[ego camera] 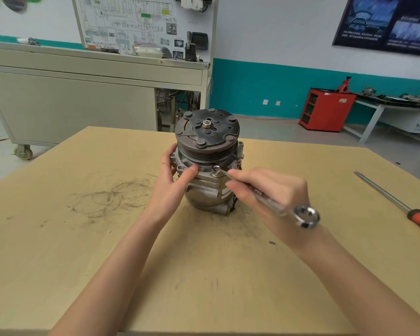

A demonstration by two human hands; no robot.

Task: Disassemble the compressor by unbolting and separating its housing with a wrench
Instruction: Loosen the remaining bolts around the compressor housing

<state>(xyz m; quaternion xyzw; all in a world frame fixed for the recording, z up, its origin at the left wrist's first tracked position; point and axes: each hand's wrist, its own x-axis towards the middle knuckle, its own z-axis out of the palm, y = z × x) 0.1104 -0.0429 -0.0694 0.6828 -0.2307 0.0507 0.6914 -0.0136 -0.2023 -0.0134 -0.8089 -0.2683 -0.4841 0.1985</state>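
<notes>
A grey metal compressor stands upright in the middle of the tan table, its dark pulley and clutch plate on top with a centre nut. My left hand grips the left side of the housing, thumb on the front flange. My right hand holds a chrome double ring wrench. Its small ring sits over a housing bolt on the front flange. The wrench's large ring sticks out past my wrist toward me.
A screwdriver with a red and black handle lies on the table's right side. Dark scuff marks stain the table left of the compressor. Beyond the table stand a wheeled grey training bench, a red cabinet and a workbench at the far right.
</notes>
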